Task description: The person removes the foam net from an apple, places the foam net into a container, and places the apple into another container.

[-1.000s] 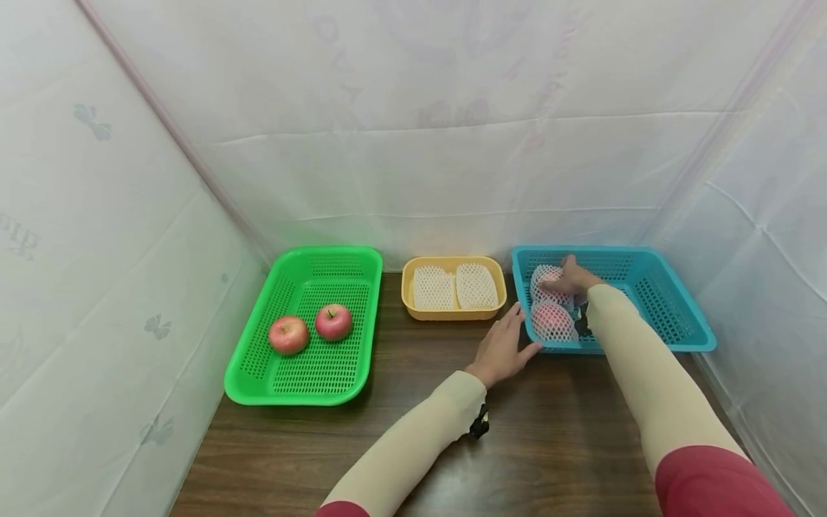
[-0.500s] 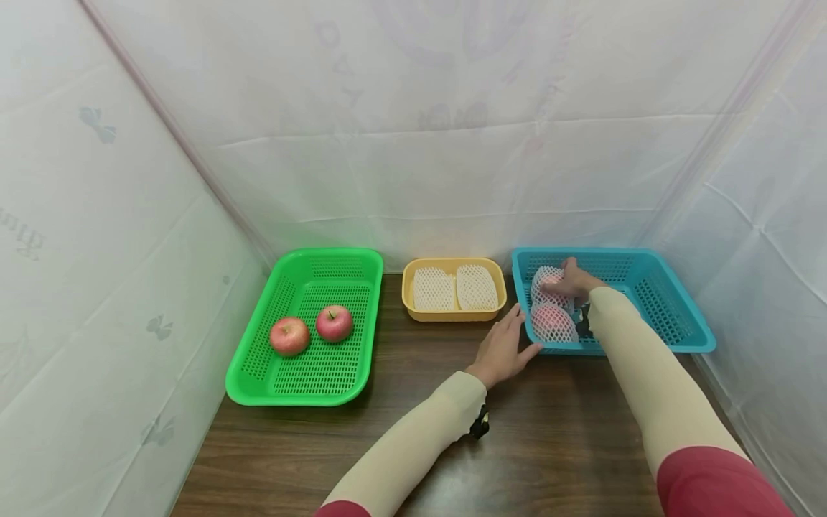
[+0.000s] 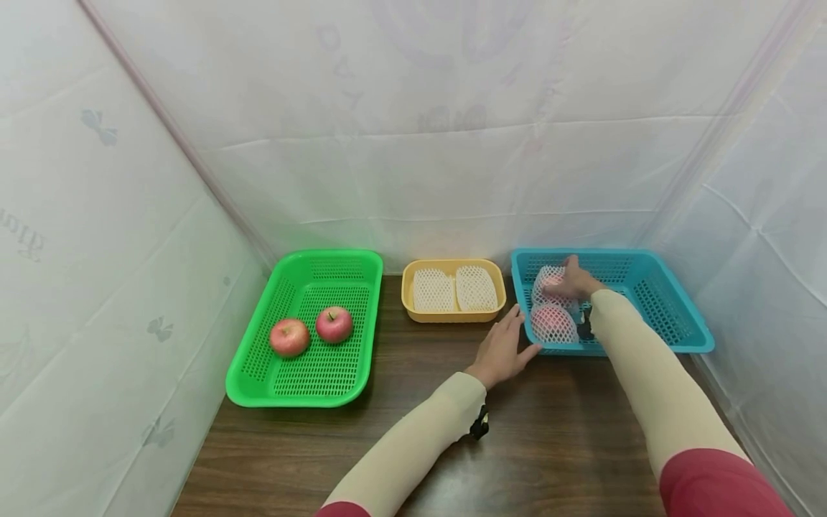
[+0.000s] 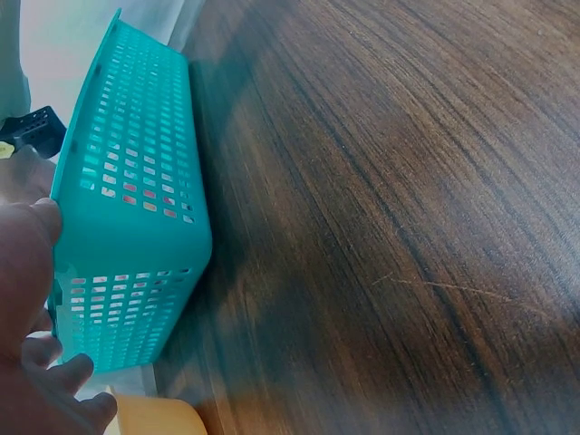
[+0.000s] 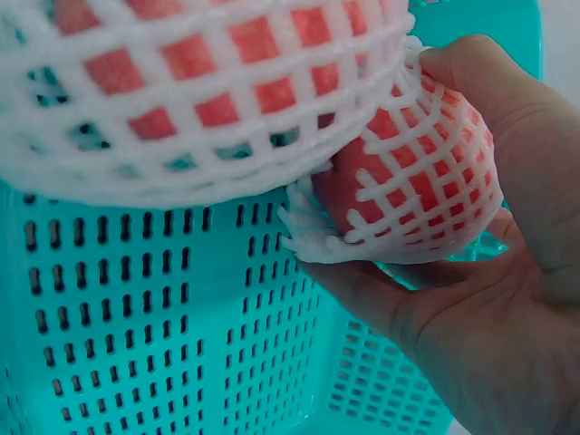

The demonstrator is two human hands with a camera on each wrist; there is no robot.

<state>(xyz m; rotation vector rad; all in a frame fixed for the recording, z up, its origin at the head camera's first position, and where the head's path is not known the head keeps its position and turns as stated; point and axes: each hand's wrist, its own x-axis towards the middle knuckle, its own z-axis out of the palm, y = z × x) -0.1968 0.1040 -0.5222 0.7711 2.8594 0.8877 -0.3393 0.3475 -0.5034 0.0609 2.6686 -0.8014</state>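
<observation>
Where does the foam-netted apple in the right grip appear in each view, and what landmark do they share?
Head: foam-netted apple at the blue basket's left end, far side, partly covered by the right grip.
Left wrist: not distinguishable; only reddish patches show through the basket's holes.
Right wrist: upper half, right of centre; a second netted apple fills the upper left.
Shared landmark: blue basket.

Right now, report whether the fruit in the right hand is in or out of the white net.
In: the white net wraps most of the red fruit in the right hand, with some skin bare.
</observation>
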